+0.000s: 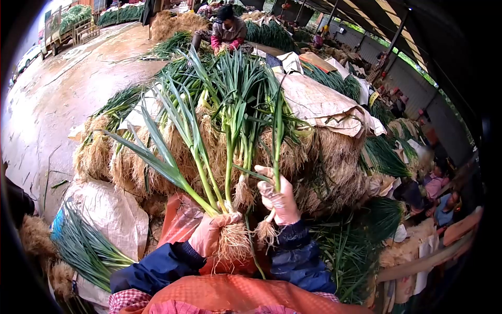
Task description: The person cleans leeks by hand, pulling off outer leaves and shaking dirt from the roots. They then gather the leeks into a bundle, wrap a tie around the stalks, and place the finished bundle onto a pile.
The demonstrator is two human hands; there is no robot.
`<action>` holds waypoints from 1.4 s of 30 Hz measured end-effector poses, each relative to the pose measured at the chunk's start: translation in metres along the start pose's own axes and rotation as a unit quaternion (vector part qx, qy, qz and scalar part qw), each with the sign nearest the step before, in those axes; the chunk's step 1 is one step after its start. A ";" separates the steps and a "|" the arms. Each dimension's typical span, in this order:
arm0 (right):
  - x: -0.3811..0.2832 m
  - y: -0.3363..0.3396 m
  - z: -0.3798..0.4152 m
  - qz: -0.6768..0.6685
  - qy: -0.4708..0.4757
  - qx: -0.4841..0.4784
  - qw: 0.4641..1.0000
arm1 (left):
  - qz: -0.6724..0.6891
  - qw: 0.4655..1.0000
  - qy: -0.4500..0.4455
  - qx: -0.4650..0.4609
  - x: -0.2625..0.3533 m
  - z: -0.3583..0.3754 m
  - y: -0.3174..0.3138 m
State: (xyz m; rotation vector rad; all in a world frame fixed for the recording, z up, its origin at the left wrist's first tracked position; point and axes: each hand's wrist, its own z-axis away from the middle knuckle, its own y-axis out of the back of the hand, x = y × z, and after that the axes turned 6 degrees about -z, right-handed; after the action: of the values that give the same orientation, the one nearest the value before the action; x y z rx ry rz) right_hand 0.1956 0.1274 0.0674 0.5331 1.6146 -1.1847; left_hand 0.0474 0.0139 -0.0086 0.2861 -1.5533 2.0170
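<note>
Several long green-leaved stalks fan upward from my left hand, whose fingers are wrapped round their white bases. Their pale roots hang below that hand. To its right, my right hand is closed round a single upright stalk, with a small tuft of roots beneath it. Both hands look gloved in a pale, thin material. Just beyond them lies a large heap of the same plants, with thick tan roots facing me.
A pale sack covers the heap's right part. Another sack and a green bundle lie at lower left. A person sits behind the heap. More people and plant piles are at right; wooden beams stand lower right.
</note>
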 end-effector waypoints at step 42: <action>-0.010 0.110 0.067 0.622 0.278 0.146 0.717 | -0.071 0.987 -0.143 0.029 0.006 0.001 -0.010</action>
State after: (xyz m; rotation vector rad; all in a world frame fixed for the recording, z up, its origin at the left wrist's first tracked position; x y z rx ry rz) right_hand 0.3186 0.1157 0.0294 1.9436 1.0200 -0.1790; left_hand 0.0481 0.0167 0.0027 0.7173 -1.5910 1.9766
